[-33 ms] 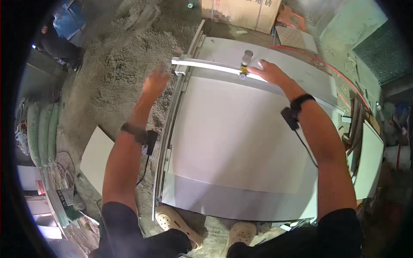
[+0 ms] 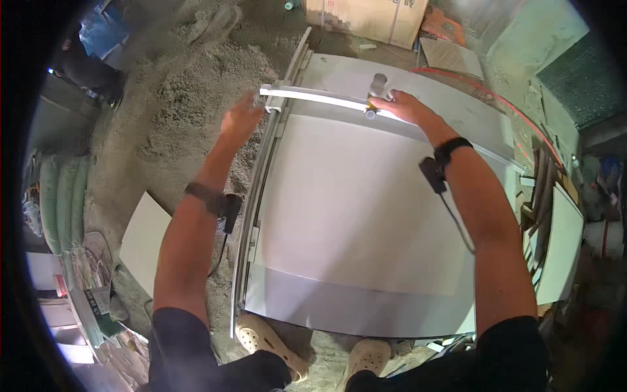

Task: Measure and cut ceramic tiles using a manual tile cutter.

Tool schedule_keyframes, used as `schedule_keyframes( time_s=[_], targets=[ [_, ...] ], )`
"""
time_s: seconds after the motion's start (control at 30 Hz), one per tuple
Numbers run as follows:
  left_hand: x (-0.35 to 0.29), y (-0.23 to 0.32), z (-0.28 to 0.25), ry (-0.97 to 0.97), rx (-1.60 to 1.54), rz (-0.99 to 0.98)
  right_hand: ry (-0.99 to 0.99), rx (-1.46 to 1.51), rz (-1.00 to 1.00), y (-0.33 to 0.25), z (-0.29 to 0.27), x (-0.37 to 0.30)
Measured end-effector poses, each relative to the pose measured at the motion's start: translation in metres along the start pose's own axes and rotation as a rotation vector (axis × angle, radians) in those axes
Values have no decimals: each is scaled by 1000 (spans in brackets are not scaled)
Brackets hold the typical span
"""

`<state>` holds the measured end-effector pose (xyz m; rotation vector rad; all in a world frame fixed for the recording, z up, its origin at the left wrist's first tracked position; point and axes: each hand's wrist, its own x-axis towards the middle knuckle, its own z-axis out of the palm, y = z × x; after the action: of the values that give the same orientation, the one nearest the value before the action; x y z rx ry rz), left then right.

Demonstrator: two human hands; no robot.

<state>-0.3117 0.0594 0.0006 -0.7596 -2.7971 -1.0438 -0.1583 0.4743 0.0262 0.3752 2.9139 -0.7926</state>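
Note:
A large white tile [image 2: 353, 196] lies flat in front of me, with a metal rail [image 2: 245, 222] along its left edge. Across its far part runs a pale metal bar [image 2: 320, 98]. On the bar sits a small yellow slider [image 2: 370, 112] with a greyish round knob [image 2: 378, 81]. My right hand [image 2: 408, 108] is at this slider, its fingers closed on it and partly covering it. Beside the bar's left end is my left hand [image 2: 241, 121]; its fingers are blurred, so whether they grip the bar is unclear.
Rough grey sand [image 2: 183, 98] covers the floor to the left, where a loose tile piece [image 2: 147, 238] lies. A cardboard box [image 2: 366, 19] stands beyond the far edge. Offcuts [image 2: 558, 242] lean at the right. Another person [image 2: 88, 68] is at the far left.
My left hand has come slightly right, up to the bar's end. My right hand has shifted a little left and its fingers now cover more of the slider.

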Motion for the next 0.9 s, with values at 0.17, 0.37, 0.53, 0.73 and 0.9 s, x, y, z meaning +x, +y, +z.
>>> schedule_keyframes(
  time_s=[0.17,0.37,0.53,0.73,0.9],
  targets=[
    [32,33,16,21,24,-169,-279,215,115,-15,17,27],
    [78,26,35,-234,285,-197,-540,305,100,-40,-2,3],
    [75,13,59,-353,431,-180,-569,362,52,-51,-6,-6],
    [70,13,62,-274,536,-11,-545,353,58,-46,-1,-7],
    [58,27,53,-294,540,-71,-524,397,73,-47,3,-12]
  ],
)
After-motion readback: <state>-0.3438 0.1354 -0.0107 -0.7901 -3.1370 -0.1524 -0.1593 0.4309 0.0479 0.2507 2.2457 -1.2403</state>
